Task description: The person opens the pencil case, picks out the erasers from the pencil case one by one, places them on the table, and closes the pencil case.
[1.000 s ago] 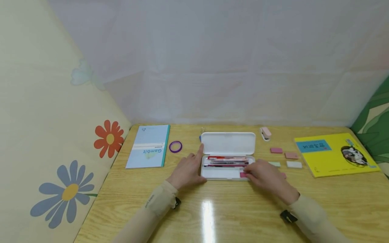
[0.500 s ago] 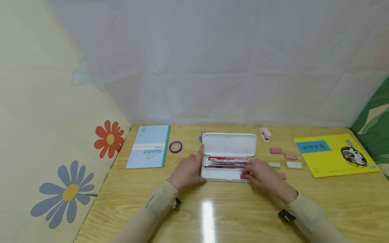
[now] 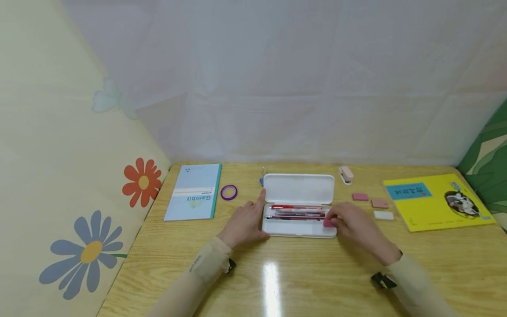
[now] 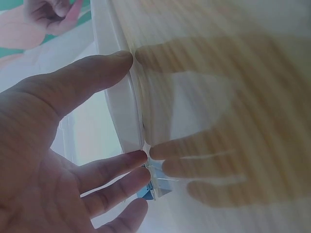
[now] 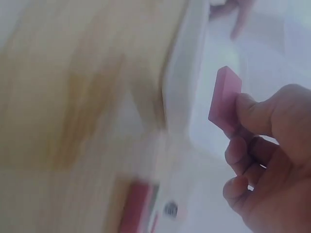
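Observation:
A white pencil case [image 3: 298, 188] lies with its lid folded back and several pens [image 3: 295, 212] in its upper part. My right hand [image 3: 358, 226] pinches a pink eraser [image 5: 226, 97] between thumb and fingers, over the right end of the front compartment. The left hand [image 3: 243, 222] rests at the case's left side, fingers extended and spread, thumb by the front corner. In the right wrist view another reddish eraser [image 5: 134, 208] lies on the table outside the case.
Right of the case are a pink eraser [image 3: 360, 196], a pale pink one [image 3: 380, 203], a white one [image 3: 383, 215], a small stapler [image 3: 346, 175] and a yellow booklet [image 3: 439, 202]. To the left lie a purple tape ring [image 3: 229, 192] and a Gambit notepad [image 3: 193, 191].
The right hand has moved right and slightly up, bringing the pink eraser from the compartment's floor to its right end. It now hides the green eraser. The left hand stays put.

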